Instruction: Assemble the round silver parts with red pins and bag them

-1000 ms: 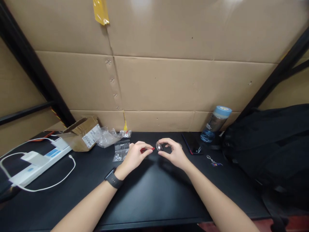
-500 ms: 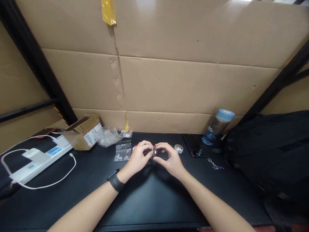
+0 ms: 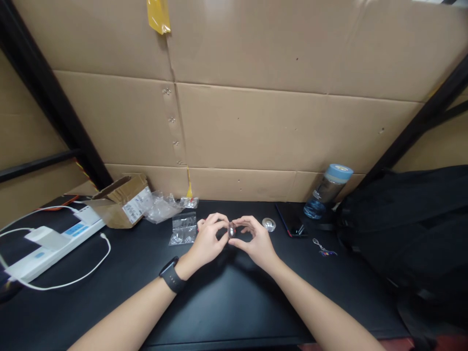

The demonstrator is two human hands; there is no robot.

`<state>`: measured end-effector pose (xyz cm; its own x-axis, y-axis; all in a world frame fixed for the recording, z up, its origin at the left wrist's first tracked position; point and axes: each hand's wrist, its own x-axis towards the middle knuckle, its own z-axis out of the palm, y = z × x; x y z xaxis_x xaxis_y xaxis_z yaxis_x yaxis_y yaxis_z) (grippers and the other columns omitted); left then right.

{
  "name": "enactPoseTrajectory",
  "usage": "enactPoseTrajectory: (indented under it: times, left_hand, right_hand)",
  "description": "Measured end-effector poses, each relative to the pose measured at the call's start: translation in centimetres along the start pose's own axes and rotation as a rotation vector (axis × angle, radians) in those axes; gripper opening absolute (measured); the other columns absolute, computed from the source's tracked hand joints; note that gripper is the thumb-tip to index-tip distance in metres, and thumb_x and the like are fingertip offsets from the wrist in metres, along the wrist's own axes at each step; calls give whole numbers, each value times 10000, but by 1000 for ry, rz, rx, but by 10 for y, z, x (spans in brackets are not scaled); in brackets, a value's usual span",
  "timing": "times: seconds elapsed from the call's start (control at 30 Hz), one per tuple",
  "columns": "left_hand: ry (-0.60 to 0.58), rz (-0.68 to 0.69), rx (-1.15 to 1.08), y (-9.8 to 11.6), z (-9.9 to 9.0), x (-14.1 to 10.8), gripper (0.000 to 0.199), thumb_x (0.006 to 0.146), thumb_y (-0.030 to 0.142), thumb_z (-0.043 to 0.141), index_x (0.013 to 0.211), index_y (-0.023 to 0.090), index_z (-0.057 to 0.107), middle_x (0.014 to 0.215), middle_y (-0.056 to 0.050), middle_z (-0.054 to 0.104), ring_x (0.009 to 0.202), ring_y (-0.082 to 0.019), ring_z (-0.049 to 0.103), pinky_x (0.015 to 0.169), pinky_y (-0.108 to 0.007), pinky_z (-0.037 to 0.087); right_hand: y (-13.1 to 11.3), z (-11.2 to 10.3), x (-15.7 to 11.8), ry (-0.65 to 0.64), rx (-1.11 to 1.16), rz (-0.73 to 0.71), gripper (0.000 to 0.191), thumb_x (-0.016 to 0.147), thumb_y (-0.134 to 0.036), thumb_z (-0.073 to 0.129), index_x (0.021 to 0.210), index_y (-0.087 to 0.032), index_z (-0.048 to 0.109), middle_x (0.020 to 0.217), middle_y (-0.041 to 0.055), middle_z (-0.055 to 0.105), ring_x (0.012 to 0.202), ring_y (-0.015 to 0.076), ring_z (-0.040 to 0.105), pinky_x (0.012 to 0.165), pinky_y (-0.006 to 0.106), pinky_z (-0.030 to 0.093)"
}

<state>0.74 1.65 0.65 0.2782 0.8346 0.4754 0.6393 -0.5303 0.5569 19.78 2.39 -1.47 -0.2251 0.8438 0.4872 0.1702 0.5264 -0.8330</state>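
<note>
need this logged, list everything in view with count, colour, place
desk: one, black, centre
cardboard wall: one, brown, back
tape pieces: two, yellow, wall
metal posts: two, black, sides
power strip: one, white, left
chargers: two, white, on power strip
charging cables: at least one, white, left
cardboard box: one, brown, back left
plastic packaging: three, clear, beside cardboard box
smartphone: one, black, right of centre
loose dome: one, clear, left of smartphone
held dome: one, clear, centre
water bottle: one, clear, blue lid, back right
charm: one, multicoloured, right
backpack: one, black, far right
red item: one, red, mostly behind left hand
smartwatch: one, black, left wrist
left hand: one, bare, centre
right hand: one, bare, centre
</note>
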Motion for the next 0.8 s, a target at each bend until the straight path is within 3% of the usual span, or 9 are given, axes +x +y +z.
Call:
enactPoseTrajectory:
  times: [0.2, 0.47, 0.8]
  left_hand:
    - [-28, 13, -16, -1, -4, 2, 94, 934, 261, 611, 893, 247, 695, 1087, -29, 669, 1054, -228, 587, 907, -397, 359]
    - [-7, -21, -211, -11, 12, 1, 95, 962, 273, 578, 919, 236, 654, 1052, -35, 665, 1034, -212, 608, 932, -367, 432]
    - [30, -3, -113, -5, 15, -3, 93, 945, 222, 570, 927, 239, 660, 1046, -38, 677, 1008, -217, 599, 918, -383, 412]
  right_hand:
    - [-1, -4, 0, -20, -15, -25, 451, 732, -341, 874, 1116, -257, 652, 1154, 68, 717, 1059, 248, 687, 889, 390, 543]
    - [6, 2, -1, 37, 170, 35, 430, 716, -351, 885, 1046, -247, 630, 1169, 81, 710, 1075, 246, 682, 881, 380, 542]
    - [7, 4, 0, 53, 233, 61, 428, 685, -357, 901, 1003, -230, 644, 1146, 81, 699, 1031, 228, 685, 863, 357, 553]
